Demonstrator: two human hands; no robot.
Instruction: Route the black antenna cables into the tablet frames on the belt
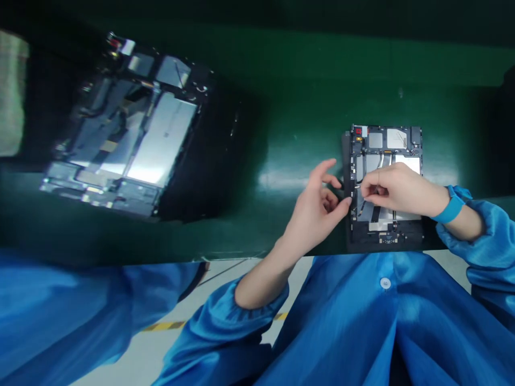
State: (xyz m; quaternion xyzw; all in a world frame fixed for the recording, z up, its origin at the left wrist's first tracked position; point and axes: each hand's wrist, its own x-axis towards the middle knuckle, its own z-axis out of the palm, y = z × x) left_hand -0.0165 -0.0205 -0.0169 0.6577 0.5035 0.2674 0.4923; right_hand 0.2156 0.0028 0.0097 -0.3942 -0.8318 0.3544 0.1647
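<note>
An opened tablet-like device (407,163) lies on the green bench at the right, its silvery plates, dark ribbon cables and small boards showing. My right hand (396,187) is over its middle, thumb and fingers pinched together. Just below those fingertips runs a thin dark cable (361,208); whether they grip it is hidden. My left hand (316,206) is at the device's left edge with fingers curved and apart. Its thumb tip touches or nearly touches that edge, and nothing shows between the fingers. A blue band circles my right wrist.
A second opened device (161,139), blurred, is at the left of the green bench (277,128). Below it, another person's blue garment (72,311) reaches the bench's front edge. A dark pad (346,161) sits under the device at the right.
</note>
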